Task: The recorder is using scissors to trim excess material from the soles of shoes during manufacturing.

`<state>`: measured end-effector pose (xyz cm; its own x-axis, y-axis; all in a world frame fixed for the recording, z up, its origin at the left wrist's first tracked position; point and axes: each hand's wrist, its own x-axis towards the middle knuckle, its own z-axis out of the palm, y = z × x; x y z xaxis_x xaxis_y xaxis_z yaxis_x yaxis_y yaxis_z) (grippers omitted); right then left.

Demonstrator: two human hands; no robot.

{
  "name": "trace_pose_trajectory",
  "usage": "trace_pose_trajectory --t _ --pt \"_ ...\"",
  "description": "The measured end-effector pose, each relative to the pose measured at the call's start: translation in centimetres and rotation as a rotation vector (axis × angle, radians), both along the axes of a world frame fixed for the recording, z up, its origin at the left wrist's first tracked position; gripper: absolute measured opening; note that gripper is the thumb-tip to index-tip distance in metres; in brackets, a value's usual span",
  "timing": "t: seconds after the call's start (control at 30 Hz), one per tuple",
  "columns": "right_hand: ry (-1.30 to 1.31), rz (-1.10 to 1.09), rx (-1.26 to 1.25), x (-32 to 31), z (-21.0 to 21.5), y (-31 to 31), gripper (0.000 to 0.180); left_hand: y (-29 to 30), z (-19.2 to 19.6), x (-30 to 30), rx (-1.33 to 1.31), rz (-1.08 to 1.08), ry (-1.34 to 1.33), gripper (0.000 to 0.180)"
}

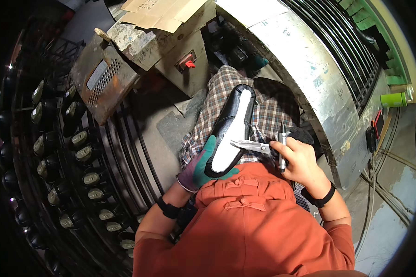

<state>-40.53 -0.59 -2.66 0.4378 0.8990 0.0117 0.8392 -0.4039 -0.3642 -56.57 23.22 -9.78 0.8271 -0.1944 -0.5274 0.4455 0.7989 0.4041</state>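
A black shoe [225, 115] lies sole up across my lap, its white sole face [236, 121] turned toward me. My left hand [201, 168], in a green and purple glove, grips the shoe around its near end, thumb along one side and fingers under it. My right hand [300, 159] is bare and closed on silver scissors [254, 146], whose parted blades reach over the white sole. In the same hand is a slim silver and black pen-like tool [282, 147], held upright. Part of the scissors' handles is hidden by my fingers.
Racks of black shoes [46, 143] fill the left side. Ahead stands a worn metal machine with a red switch [189, 63] and cardboard [164, 14] on top. A metal bench [309, 64] with dark rods curves along the right, near a green can [393, 100]. Cables [372, 203] cross the floor.
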Motion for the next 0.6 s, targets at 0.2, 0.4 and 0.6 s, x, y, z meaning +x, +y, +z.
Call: trace_pose_trajectory --t 0.2,0.4,0.6 --pt "-0.081 0.057 -0.005 0.0 0.3 0.3 0.056 0.0 -1.0 -0.6 0.290 -0.039 -0.015 0.065" --pt "0.968 -0.249 0.117 -0.3 -3.6 0.8 0.047 -0.3 -1.0 -1.2 0.004 0.051 0.007 0.067" --pt "0.066 0.039 0.060 -0.6 -0.9 0.8 0.053 0.6 -0.3 -0.3 -0.030 -0.031 -0.038 0.071"
